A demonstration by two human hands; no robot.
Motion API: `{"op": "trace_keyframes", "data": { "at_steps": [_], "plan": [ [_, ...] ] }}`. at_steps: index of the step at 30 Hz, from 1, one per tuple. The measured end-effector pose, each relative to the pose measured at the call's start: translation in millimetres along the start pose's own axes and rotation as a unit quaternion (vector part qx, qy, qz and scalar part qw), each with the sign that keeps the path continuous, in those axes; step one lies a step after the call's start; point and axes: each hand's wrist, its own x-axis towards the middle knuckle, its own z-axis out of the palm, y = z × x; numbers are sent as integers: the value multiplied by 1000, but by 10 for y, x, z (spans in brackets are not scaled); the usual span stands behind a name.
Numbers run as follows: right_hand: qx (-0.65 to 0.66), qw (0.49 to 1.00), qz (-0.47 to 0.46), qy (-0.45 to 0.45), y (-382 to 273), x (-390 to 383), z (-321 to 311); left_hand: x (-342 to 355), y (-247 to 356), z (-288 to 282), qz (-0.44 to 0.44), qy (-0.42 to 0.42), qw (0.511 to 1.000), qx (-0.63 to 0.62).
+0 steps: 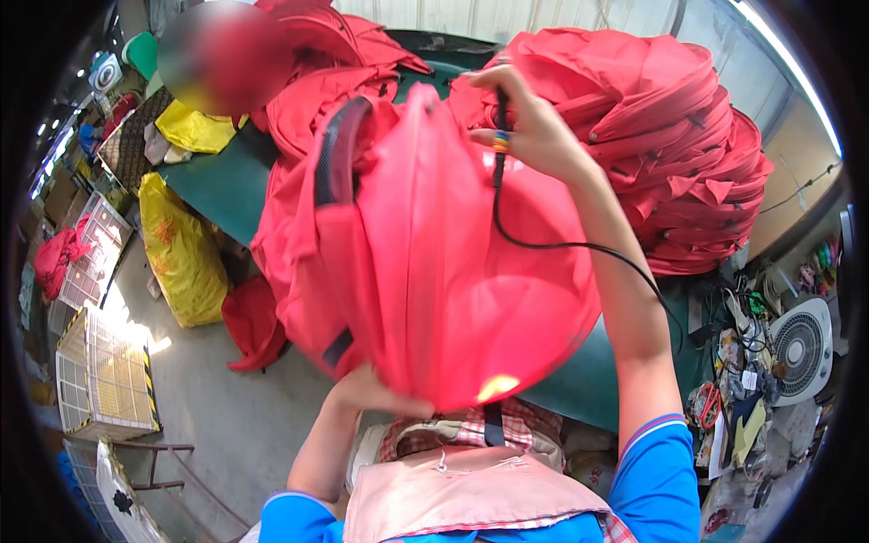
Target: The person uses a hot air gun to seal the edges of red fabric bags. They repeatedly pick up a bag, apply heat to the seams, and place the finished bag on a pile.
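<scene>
A large red fabric bag, apparently a backpack, stands in front of me on the green table. It has a strap with black mesh, and a long seam runs down its middle. My left hand grips the bag's near lower edge, the fingers partly hidden by the cloth. Over the bag's far right side, my right hand is closed round a slim black corded tool with coloured bands. The tool's tip is unclear. Its black cord droops past my right forearm.
Piled red bags rise at the right, and more lie at the far left of the green table. A fan stands among clutter at right. On the left floor are a yellow sack and a crate. A blurred person's head shows far left.
</scene>
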Motion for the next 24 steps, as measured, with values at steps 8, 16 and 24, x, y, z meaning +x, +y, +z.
{"op": "trace_keyframes", "data": {
  "at_steps": [8, 16, 24],
  "plan": [
    [-35, 975, -98, 195, -125, 419, -145, -358, 98, -1078, 207, 627, 748, 63],
    [-185, 872, -214, 399, -1341, 248, -446, 747, 32, 504, 400, 499, 766, -62],
    [-181, 888, -77, 415, -932, -371, -816, 1237, 296, 1445, 387, 111, 845, -352]
  ]
}}
